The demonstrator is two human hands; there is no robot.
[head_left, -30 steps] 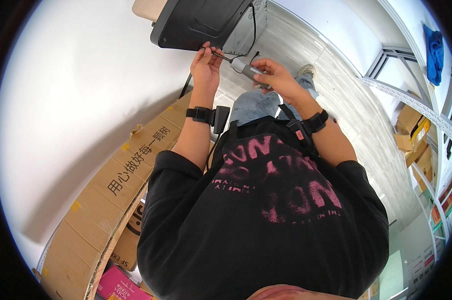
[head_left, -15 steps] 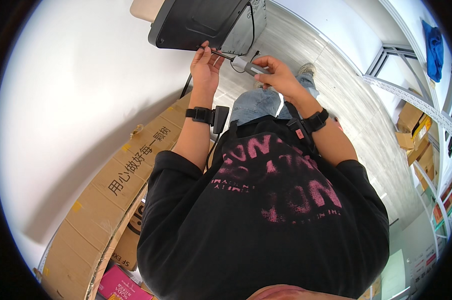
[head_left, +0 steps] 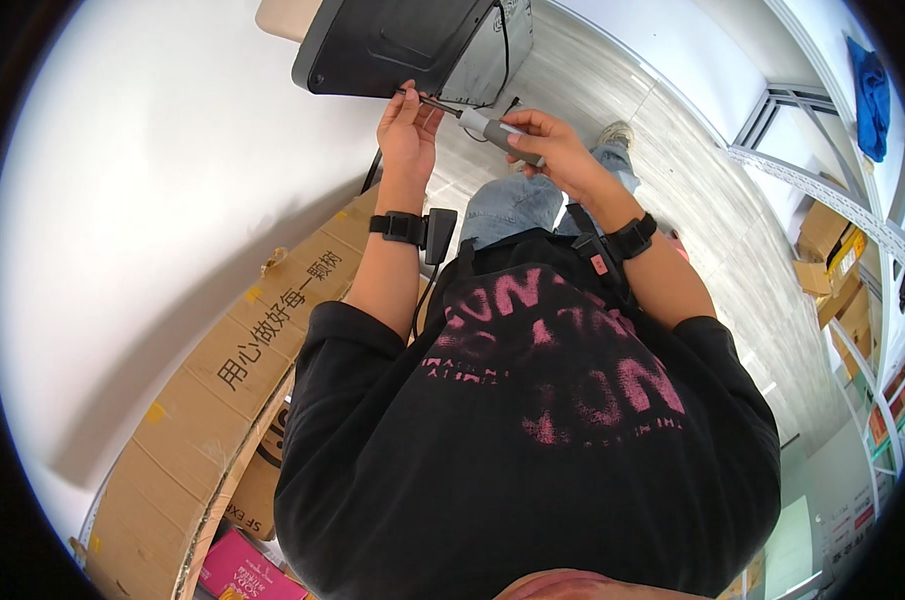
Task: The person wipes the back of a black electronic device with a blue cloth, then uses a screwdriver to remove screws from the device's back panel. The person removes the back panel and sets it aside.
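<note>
A grey screwdriver point(head_left: 499, 135) with a thick two-tone handle and a dark, slim shaft slants between my hands. My right hand point(head_left: 558, 152) wraps its fingers and thumb round the handle. With thumb and fingertips, my left hand point(head_left: 410, 132) pinches the shaft near its tip. That tip lies close to the lower edge of a black casing point(head_left: 380, 50) with rounded corners; my fingers hide whether it touches a screw. A black cable point(head_left: 506, 55) hangs along the casing's right side, over a grey speckled side panel.
A long cardboard box point(head_left: 222, 380) stands at my left by the white wall point(head_left: 172, 180). Below it lies a pink package point(head_left: 242, 568). Metal shelving with small cartons point(head_left: 827, 245) and a blue cloth point(head_left: 869, 100) is at the right. Black straps with small devices circle both wrists.
Both hands and the screwdriver have shifted very slightly left. The right-hand fingers have changed position a little on the handle. The grip on the shaft stays the same.
</note>
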